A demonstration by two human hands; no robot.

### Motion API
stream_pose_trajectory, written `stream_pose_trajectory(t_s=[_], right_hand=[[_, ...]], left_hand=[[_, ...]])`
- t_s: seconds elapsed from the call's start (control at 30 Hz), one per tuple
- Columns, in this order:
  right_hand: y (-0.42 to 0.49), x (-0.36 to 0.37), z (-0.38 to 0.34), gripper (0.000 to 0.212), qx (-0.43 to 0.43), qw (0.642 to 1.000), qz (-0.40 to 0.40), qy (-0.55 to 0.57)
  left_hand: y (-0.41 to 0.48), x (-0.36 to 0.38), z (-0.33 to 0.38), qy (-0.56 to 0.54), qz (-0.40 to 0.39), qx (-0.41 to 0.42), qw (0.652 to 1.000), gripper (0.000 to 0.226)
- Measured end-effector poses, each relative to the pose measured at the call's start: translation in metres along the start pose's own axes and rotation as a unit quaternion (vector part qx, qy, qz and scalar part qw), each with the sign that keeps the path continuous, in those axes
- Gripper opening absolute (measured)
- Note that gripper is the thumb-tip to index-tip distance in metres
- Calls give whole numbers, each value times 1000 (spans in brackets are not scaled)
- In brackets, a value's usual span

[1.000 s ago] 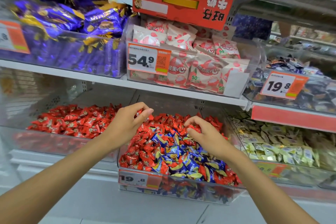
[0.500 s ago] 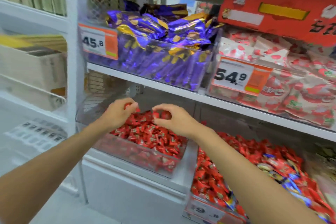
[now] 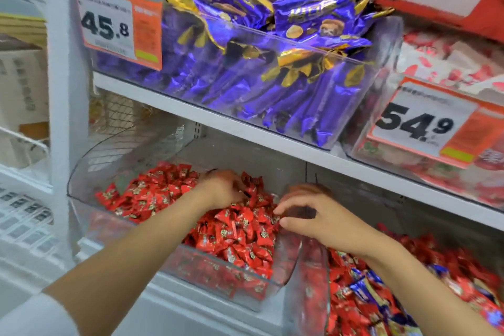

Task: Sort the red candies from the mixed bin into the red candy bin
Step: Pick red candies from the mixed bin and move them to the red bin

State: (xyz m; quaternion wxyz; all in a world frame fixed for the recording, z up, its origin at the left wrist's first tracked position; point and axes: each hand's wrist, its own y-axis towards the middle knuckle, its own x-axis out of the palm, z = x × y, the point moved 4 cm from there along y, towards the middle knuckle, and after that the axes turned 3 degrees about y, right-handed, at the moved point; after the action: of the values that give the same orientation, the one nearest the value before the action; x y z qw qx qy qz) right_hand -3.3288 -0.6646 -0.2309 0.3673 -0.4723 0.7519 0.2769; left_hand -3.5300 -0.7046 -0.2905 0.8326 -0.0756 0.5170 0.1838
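Observation:
The clear red candy bin (image 3: 81, 172) on the lower shelf holds a heap of red candies (image 3: 152, 194). My left hand (image 3: 221, 191) rests on top of that heap near the back, knuckles up. Its fingertips are blurred and hidden among the wrappers, so a grip cannot be told. My right hand (image 3: 313, 215) hovers over the bin's right edge with loosely curled fingers. Thumb and forefinger are apart and nothing shows between them. The mixed bin (image 3: 308, 294) stands to the right, filled with red and blue candies (image 3: 368, 294).
A white shelf (image 3: 245, 128) runs close above both hands. It carries a clear bin of purple bags (image 3: 272, 76) with a 45.8 price tag (image 3: 117, 22). A bin with a 54.9 tag (image 3: 425, 123) is on the right. A white upright (image 3: 60, 117) borders the left.
Both hands left the mixed bin and moved left to the red candy bin. The left hand sank onto the pile, and the right hand's fingers loosened over the bin's right edge.

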Motion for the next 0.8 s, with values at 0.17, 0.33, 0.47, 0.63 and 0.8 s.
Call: stream_pose_trajectory(t_s=[0.17,0.33,0.47,0.63,0.8], right_hand=[[0,1,2,11,-7,1000,-2,16],[-4,-1,-6,10,-8,998,49,42],[-39,-10,-18,19,-4,985,149,86],[-127,-32,6,28,34,971,224,77],[-222,-76,43,27,132,930,323,113]], left_hand=[[-5,-12,-3,-268,40,-2,963,24],[-35,-43,7,-309,122,10,943,23],[-77,-56,33,-366,106,17,924,18],[-129,-56,118,-364,91,99,922,16],[-142,-16,218,-303,-68,207,928,12]])
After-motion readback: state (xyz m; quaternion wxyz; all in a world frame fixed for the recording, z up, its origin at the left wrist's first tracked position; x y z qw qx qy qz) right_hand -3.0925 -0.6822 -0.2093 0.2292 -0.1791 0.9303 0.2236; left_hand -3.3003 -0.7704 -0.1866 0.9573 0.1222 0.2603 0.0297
